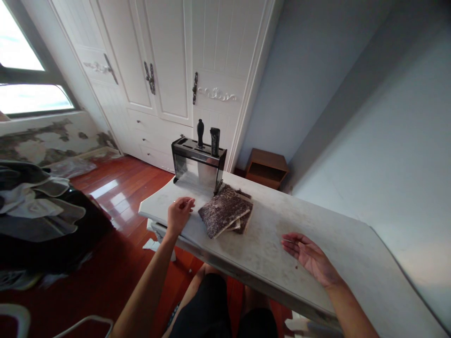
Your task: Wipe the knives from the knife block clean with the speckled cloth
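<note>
My left hand hovers at the table's near left part, beside a stack of brown-and-white shaggy cloths. Its fingers are loosely curled, and nothing shows in them. The cloths lie one over another at angles, just right of that hand and apart from it. Over the table's right half, my right hand is open, palm turned inward, with its fingers stretched out and holding nothing. Behind the cloths stands a knife block with clear sides and a black top. Two black handles stick up from it.
The white table reaches toward the grey wall on the right. A brown wooden box-shaped stand sits beyond it. White wardrobe doors rise at the back. Clothes are heaped at the left above a red wooden floor.
</note>
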### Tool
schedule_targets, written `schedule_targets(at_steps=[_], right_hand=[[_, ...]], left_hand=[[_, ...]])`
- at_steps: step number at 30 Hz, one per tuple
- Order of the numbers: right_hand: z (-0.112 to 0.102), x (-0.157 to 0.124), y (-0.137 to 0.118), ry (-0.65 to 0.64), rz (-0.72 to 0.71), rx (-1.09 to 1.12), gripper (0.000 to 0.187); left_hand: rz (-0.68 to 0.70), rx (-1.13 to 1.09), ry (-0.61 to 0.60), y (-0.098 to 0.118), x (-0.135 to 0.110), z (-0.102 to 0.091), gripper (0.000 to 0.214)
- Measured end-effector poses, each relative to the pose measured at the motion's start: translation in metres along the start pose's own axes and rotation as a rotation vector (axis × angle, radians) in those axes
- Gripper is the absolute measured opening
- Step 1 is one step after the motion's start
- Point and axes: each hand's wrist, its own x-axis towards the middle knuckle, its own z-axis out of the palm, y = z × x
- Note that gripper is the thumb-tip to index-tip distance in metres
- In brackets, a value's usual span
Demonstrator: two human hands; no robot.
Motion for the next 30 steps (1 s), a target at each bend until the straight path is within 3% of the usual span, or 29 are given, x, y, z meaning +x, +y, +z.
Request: schedule_targets(at_steps=[3, 10, 15, 20, 25, 30], right_hand=[[-0.001, 0.000, 0.001, 0.010, 0.005, 0.009, 0.039], [0.004, 0.008, 0.003, 0.070, 0.028, 0.112, 0.037], [0.025, 0.017, -0.003, 0.218, 0.052, 0.433, 0.025], [0.054, 0.023, -0.011, 0.133, 0.074, 0.693, 0.023], [0.074, 0.030, -0.009, 0.021, 0.062, 0.699, 0.023], [0.079, 0.037, -0.010, 0.017, 0.028, 0.650, 0.024]], left_hand=[[0.030, 0.039, -0.020, 0.000, -0.001, 0.000, 0.059], [0.106, 0.455, -0.243, 0.008, -0.013, 0.021, 0.047], [0.095, 0.562, -0.275, 0.024, -0.029, 0.043, 0.036], [0.090, 0.545, -0.363, 0.032, -0.047, 0.065, 0.038], [0.119, 0.549, -0.410, 0.034, -0.071, 0.090, 0.040], [0.132, 0.593, -0.461, 0.035, -0.094, 0.111, 0.043]])
